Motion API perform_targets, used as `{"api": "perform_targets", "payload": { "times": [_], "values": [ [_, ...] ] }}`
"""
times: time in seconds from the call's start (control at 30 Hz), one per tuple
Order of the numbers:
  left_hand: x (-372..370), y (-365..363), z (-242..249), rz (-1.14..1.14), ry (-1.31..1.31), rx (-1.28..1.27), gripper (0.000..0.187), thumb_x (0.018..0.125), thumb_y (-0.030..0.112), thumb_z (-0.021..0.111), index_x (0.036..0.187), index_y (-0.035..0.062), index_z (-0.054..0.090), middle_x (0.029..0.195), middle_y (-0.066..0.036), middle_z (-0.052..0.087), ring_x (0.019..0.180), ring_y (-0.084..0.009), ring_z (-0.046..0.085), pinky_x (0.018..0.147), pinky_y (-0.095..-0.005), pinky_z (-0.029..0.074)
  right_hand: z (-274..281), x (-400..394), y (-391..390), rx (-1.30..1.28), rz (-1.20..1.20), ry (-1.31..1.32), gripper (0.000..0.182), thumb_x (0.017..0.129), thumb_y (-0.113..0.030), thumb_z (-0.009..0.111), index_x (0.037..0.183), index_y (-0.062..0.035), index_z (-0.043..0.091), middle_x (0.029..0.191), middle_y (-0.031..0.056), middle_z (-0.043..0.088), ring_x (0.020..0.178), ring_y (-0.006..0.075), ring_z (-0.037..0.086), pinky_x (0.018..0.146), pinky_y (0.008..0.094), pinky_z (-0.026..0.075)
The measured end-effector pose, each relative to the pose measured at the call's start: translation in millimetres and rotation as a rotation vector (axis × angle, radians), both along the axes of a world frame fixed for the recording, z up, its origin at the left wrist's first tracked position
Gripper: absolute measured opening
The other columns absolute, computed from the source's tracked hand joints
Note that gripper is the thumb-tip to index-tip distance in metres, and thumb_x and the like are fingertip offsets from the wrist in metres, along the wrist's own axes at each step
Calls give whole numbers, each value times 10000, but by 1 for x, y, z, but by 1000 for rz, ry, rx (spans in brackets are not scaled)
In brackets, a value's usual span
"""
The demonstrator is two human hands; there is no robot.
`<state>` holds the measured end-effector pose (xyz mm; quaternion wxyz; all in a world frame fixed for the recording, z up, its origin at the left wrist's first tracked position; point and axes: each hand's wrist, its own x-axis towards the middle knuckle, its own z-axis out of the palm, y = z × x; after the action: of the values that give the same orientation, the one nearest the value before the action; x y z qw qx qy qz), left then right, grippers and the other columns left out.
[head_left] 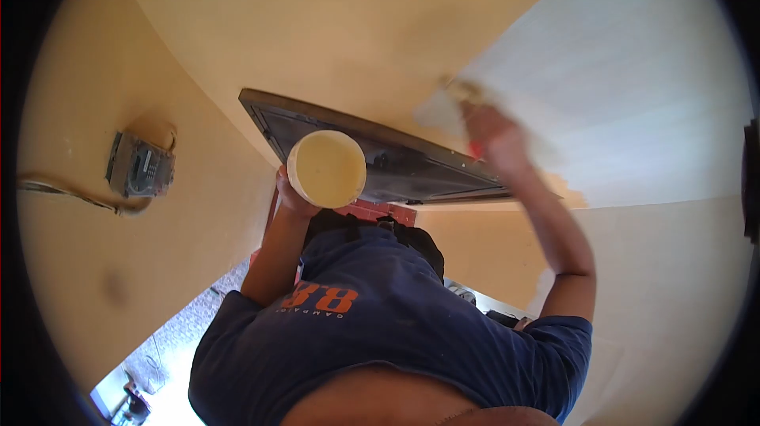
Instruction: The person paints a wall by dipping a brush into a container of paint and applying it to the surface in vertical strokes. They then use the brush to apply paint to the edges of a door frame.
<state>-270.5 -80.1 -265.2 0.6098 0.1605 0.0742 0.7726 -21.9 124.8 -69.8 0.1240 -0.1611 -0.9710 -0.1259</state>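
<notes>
Navy shirt [396, 291], left fingers [283, 176] holding a tub [293, 161] at its side, blurred right fingers [480, 120] around apparently a paintbrush [461, 91]

The right hand [497, 141] and the brush [467, 93] are pretty much a smear, can't make out the bristles or fingers. Left fingers are mostly tucked behind the tub [327, 169]. Markings on the wall box [144, 166] are too tiny to read.
</notes>
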Motion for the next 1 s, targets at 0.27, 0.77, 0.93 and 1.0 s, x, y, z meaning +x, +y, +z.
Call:
{"api": "perform_targets", "payload": {
  "times": [0.27,0.77,0.93,1.0],
  "values": [
    [5,-2,5,100,62,-17,773,743,686,488,1283,133,445,1256,-163,486,1095,-383,517,836,-511,494,188,12,10,677,17,423,171,796,-10,627,963,-40,639,1019,86,653,893,209,640,757,285,526],
    [-5,-21,8,10,-47,56,950,672,704,575,1334,51,376,1308,-161,456,1181,-321,474,948,-472,432,-41,0,2,-63,-40,17,335,683,-28,618,1015,-68,605,916,75,595,871,239,596,680,341,514],
    [-1,-12,6,67,-41,57,949,680,703,567,1340,52,367,1312,-165,451,1181,-331,472,950,-488,428,140,0,-17,575,-65,400,133,805,-60,644,937,-49,642,944,90,664,823,220,639,720,275,513],
    [1,-8,-3,61,-41,59,859,713,685,537,1313,84,406,1290,-169,466,1151,-353,488,888,-517,456,154,-2,-17,756,88,534,226,761,16,657,982,-29,644,931,125,656,836,237,628,716,287,513]
  ]
}}
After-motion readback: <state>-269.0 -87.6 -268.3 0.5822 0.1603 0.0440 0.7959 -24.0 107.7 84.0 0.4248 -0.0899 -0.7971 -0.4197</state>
